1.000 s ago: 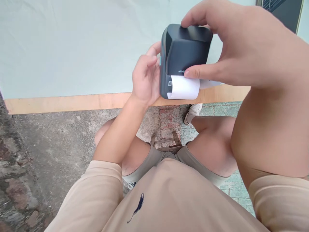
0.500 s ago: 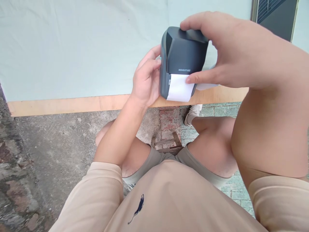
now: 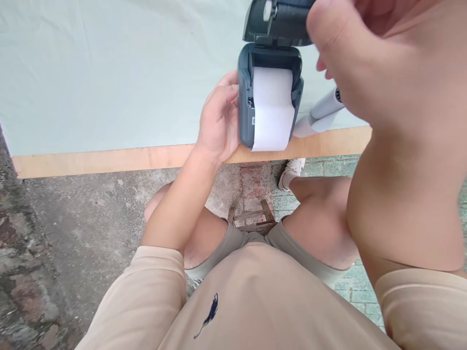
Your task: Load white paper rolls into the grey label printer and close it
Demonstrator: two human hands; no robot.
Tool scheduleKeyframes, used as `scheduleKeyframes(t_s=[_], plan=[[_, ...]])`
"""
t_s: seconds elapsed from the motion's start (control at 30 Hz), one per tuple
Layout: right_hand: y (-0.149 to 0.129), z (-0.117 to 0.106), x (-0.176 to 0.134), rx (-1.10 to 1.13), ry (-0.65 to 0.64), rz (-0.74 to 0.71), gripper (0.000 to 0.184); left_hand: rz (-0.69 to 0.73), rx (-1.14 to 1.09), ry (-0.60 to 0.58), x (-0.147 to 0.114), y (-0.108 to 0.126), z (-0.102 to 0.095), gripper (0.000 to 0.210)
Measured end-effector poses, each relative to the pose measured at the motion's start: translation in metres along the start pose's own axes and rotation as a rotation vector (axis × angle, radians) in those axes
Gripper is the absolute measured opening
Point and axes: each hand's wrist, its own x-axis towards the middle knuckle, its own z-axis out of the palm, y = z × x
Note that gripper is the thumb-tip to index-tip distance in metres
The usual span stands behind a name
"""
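Where the dark grey, rounded plastic printer body was: near the light wooden table edge, over the pale whitish-blue sheet; whether it rested on that surface could not be told.
Left hand: grasped the printer body along its left side, the thumb against the wall; some fingers were out of sight behind it, so how firm the hold was did not show.
Right hand: at the upper right of the printer body, its thumb on the end of the lid; it seemed to pinch that end, though most fingers were hidden.
Black plastic lid: stood open past the far end of the printer body, its underside and a small white wheel showing.
White paper strip: lay in the printer body, from the cavity out over the near end.
White paper roll with a dark core: just right of the printer body, partly covered by the right hand.
Step at the lid: judged to be opening it over the paper.
Next move at the cavity: probably called for a steady left hand, the lid kept wide, and care not to crease the strip.
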Motion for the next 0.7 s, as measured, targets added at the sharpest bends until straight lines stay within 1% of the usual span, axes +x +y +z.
scheduleKeyframes(t_s=[0.03,0.1,0.17,0.2,0.27,0.37,0.47,0.53,0.63,0.7], plan=[[-0.001,0.000,-0.001,-0.025,-0.048,-0.093,0.029,-0.004,0.013,0.004,-0.001,0.001,0.001,0.017],[-0.001,0.000,-0.001,-0.084,-0.123,-0.225,0.027,-0.006,0.014,0.004,-0.003,0.003,0.002,0.016],[0.000,0.000,0.001,-0.085,-0.134,-0.298,0.028,-0.007,-0.025,-0.022,-0.005,0.004,0.003,0.012],[0.001,0.000,0.003,-0.086,-0.140,-0.310,0.028,-0.008,-0.051,-0.044,-0.006,0.004,0.003,0.011],[-0.001,0.002,0.005,-0.167,-0.209,-0.284,0.026,-0.008,-0.092,-0.087,-0.006,0.004,0.002,0.012],[-0.007,0.006,0.006,-0.379,-0.346,-0.244,0.025,-0.004,-0.088,-0.120,-0.005,0.003,0.001,0.014],[-0.012,0.010,0.005,-0.510,-0.396,-0.216,0.024,-0.003,-0.079,-0.147,-0.005,0.001,0.000,0.016],[-0.015,0.013,0.006,-0.553,-0.417,-0.190,0.016,0.004,-0.093,-0.158,-0.005,0.000,0.000,0.017],[-0.020,0.013,0.008,-0.540,-0.430,-0.203,0.001,0.010,-0.076,-0.140,-0.004,-0.001,0.001,0.017],[-0.022,0.008,0.009,-0.493,-0.436,-0.221,0.007,0.012,-0.072,-0.105,-0.004,-0.002,0.001,0.017]])
